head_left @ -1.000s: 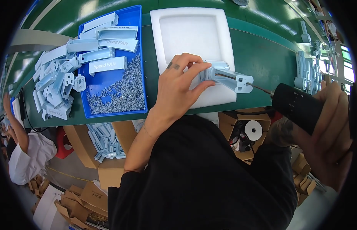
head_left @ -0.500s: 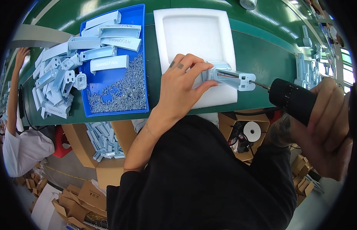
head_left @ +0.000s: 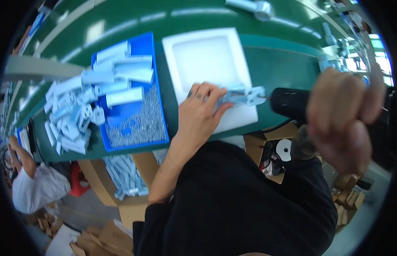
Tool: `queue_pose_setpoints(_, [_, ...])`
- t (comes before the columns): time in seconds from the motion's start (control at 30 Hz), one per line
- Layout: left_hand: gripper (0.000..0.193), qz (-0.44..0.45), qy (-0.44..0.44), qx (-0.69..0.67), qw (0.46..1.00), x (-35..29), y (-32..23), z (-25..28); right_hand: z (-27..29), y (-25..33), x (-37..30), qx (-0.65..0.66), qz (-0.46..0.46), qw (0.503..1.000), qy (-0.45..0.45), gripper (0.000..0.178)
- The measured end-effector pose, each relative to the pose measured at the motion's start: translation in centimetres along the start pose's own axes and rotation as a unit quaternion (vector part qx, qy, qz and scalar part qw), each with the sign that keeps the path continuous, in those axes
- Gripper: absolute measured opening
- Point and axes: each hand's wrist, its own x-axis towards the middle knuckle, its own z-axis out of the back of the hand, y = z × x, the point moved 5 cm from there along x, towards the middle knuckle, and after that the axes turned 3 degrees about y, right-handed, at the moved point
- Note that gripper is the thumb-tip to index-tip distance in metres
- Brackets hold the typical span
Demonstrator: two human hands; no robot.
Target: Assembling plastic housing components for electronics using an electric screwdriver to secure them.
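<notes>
Bench (head_left: 288, 64): deep green, plain. Foam tray (head_left: 207, 59): white throughout. Screw tray (head_left: 117, 113): solid bright blue. Screws (head_left: 143, 121): silver-grey, speckled mass. Held part (head_left: 251, 96): pale blue. Loose parts (head_left: 124, 98): pale blue, heaped ones and trayed ones alike. Left hand (head_left: 200, 111): dark tattoo patches on fingers. Screwdriver (head_left: 288, 103): black, small pale marks. Shirt (head_left: 232, 200): plain black. Carton (head_left: 95, 181): brown. Reel (head_left: 284, 145): white, dark centre. Stool (head_left: 79, 185): red.

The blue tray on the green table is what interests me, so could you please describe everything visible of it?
The blue tray is shallow and rectangular, with low walls and a plastic look. It lies flat on the green table, left of the left hand, slightly turned. Small silvery screws, blurred, cover much of its near floor; light-blue parts lie in the far half, some overhanging its left wall. Neither that hand nor the right hand touches it.
</notes>
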Motion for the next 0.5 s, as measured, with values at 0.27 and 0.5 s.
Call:
queue_pose_setpoints(0.27, [0.034, -0.020, 0.000, 0.079, 0.997, -0.9, -0.7, 0.5, -0.2, 1.8, 1.2, 0.106, 0.047, 0.967, -0.228, 0.036])
queue_pose_setpoints(0.5, [0.022, 0.160, -0.059, 0.151, 0.974, -7.1, 3.2, 9.1, 0.6, 0.5, 1.3, 0.079, -0.019, 0.971, -0.225, 0.035])
